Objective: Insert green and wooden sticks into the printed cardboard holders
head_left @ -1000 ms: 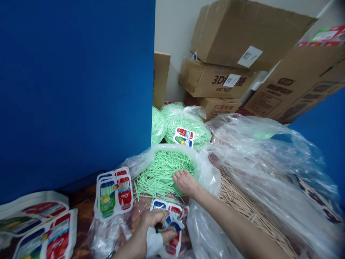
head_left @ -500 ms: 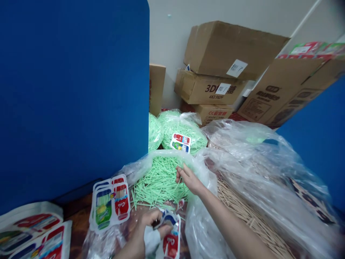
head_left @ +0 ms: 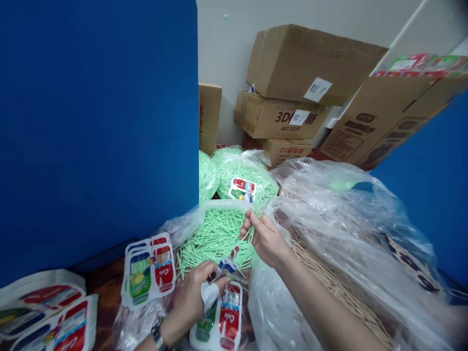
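Observation:
My right hand (head_left: 266, 234) pinches a small bunch of thin green sticks (head_left: 259, 207), raised over the right side of an open clear bag of green sticks (head_left: 215, 239). At the lower middle, my left hand (head_left: 199, 287), with a white wrap at the thumb, grips the top of a bottle-shaped package (head_left: 230, 314) with a red cola print and a green print. The package's upper flap is folded and partly hidden by my fingers. To the left of that hand lies a stack of similar filled packages (head_left: 148, 270).
More packages (head_left: 69, 326) lie bottom left. A blue partition (head_left: 98, 122) rises at the left. Closed bags of green sticks (head_left: 244, 168) stand behind; brown sticks (head_left: 340, 282) in a clear bag lie right. Cardboard boxes (head_left: 314, 63) are stacked at the back.
My right hand has lifted slightly, and a bunch of green sticks now shows upright in its fingers. My left hand and the package show a little more fully as the view shifted.

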The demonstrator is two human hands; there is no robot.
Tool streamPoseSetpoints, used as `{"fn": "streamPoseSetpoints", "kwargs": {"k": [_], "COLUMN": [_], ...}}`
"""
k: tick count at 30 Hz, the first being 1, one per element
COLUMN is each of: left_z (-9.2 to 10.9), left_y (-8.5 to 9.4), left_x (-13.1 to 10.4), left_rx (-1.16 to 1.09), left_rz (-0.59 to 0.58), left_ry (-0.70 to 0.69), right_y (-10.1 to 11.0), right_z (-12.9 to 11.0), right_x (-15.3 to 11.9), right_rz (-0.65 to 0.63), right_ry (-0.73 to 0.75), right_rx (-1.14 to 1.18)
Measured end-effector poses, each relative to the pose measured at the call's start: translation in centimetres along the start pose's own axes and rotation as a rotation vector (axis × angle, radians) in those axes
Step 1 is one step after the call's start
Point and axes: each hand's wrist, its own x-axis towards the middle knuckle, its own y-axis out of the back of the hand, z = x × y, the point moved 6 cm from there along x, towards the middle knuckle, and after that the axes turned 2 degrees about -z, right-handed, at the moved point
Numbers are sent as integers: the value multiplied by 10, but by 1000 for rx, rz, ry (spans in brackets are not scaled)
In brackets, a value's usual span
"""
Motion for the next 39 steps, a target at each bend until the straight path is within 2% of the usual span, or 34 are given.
{"fn": "streamPoseSetpoints", "kwargs": {"k": [4, 9, 14, 18, 22, 28, 34, 39], "left_z": [3, 13, 18, 23, 25, 28, 43, 51], "left_y": [-1, 1, -2, -4, -5, -4, 3, 6], "left_x": [2, 1, 2, 4, 6, 6, 8, 11], "left_rx": [96, 148, 139, 142, 147, 117, 72, 44], "left_rz": [-58, -83, -86, -57, -39, -3, 24, 66], "left_ry": [11, -50, -103, -139, -147, -133, -132, -165], "right_y": [0, -1, -13, -23, -25, -20, -17, -23], "right_z": [5, 5, 7, 12, 16, 16, 26, 24], "right_x": [-4, -8, -15, -21, -26, -39, -47, -51], "right_rz": [-36, -60, -89, -106, -74, 6, 65, 63], "right_ry": [11, 44, 35, 61, 87, 214, 189, 245], "right_rx": [-86, -295, -430, -423, -399, -623, -581, -624]}}
